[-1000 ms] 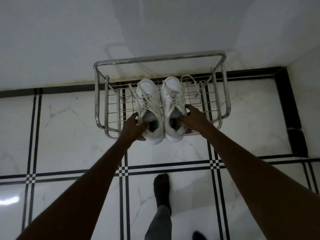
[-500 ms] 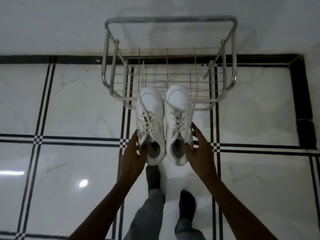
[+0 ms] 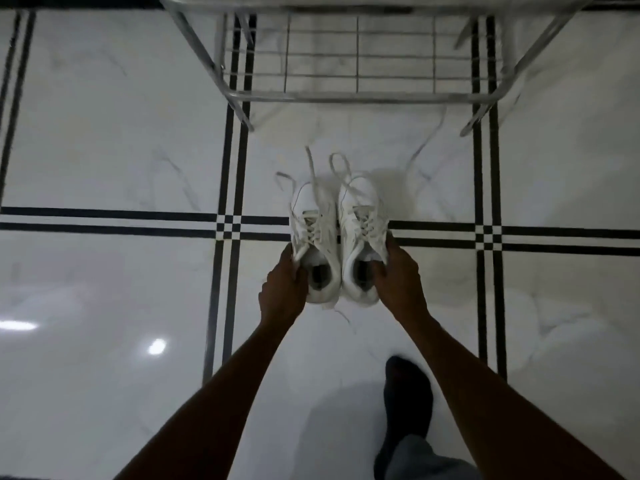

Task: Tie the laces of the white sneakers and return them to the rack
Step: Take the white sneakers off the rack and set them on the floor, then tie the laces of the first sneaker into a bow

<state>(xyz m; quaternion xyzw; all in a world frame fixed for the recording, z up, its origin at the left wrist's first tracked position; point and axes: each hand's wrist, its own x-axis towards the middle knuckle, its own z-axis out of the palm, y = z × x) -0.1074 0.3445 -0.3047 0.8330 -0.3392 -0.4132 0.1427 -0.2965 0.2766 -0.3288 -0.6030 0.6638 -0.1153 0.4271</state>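
Two white sneakers are side by side, toes pointing away from me, low over the floor in front of the rack. My left hand (image 3: 284, 287) grips the heel side of the left sneaker (image 3: 313, 233). My right hand (image 3: 398, 278) grips the heel side of the right sneaker (image 3: 362, 230). Their laces are untied and fly loose above the toes, blurred by motion. The metal wire rack (image 3: 356, 57) stands at the top of the view with nothing on its visible shelf.
The floor is glossy white marble tile (image 3: 104, 140) with black double stripes. My foot in a dark sock (image 3: 408, 400) and a grey trouser leg are at the bottom right. The rack's legs stand just beyond the sneakers.
Both hands have pulled the sneakers off the rack shelf, back toward me and down close to the floor. The laces now swing loose.
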